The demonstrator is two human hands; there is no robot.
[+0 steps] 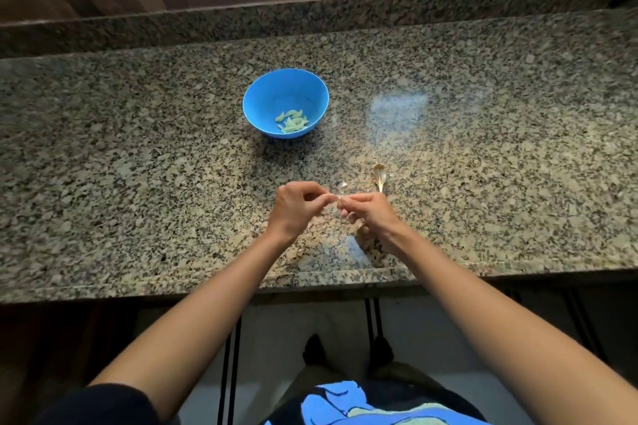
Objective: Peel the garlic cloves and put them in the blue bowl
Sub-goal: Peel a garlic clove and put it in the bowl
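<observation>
The blue bowl stands on the granite counter, a hand's length beyond my hands. Several pale peeled cloves lie in its bottom. My left hand and my right hand meet fingertip to fingertip just above the counter. Between them they pinch one small garlic clove with a bit of papery skin hanging from it. Most of the clove is hidden by the fingers.
Dry garlic skins and a stem piece lie just behind my right hand, with more scraps under my right wrist. The counter's front edge runs below my forearms. A raised granite ledge borders the back.
</observation>
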